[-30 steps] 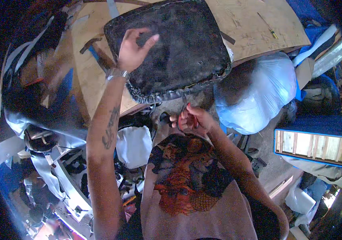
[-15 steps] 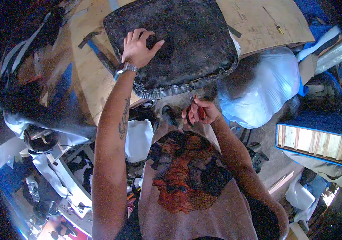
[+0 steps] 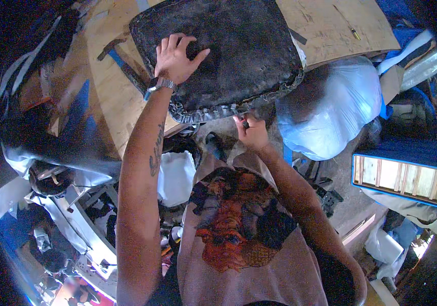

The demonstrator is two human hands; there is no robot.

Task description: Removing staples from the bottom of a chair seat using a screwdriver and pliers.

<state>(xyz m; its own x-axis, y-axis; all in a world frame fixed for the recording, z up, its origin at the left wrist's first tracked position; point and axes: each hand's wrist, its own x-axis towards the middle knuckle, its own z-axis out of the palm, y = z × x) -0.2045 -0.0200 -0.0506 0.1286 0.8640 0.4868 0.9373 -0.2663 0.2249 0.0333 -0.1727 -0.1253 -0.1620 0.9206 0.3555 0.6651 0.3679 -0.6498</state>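
Plywood tops the work table (image 3: 108, 99), and its bare left stretch lies between glossy dark sheeting (image 3: 19, 145) and a black upholstered panel (image 3: 234, 56). That panel sits at the middle of the table, its gathered near edge reaching out past the board. On its left half rests the left hand (image 3: 176, 58), fingers spread and gripping nothing. Under the near edge, the right hand (image 3: 252, 133) is curled around a hand tool (image 3: 245, 124), mostly hidden by the fingers, right up against the gathered trim. Farther right, the plywood is bare again up to a yellow-handled screwdriver (image 3: 355, 33) near the far right end.

As for what stands about, a hammer (image 3: 118, 60) with a partly blue handle lies close along the panel's left side, near the left wrist. Below the table's near edge, left of the person's shirt (image 3: 239, 224), is a white piece (image 3: 175, 178). A dark flat strip (image 3: 298, 37) pokes out by the panel's right side. A bulging pale plastic bag (image 3: 333, 112) crowds the space right of the right hand, and beyond it stands a blue-covered frame (image 3: 402, 157) with wooden slats inside.
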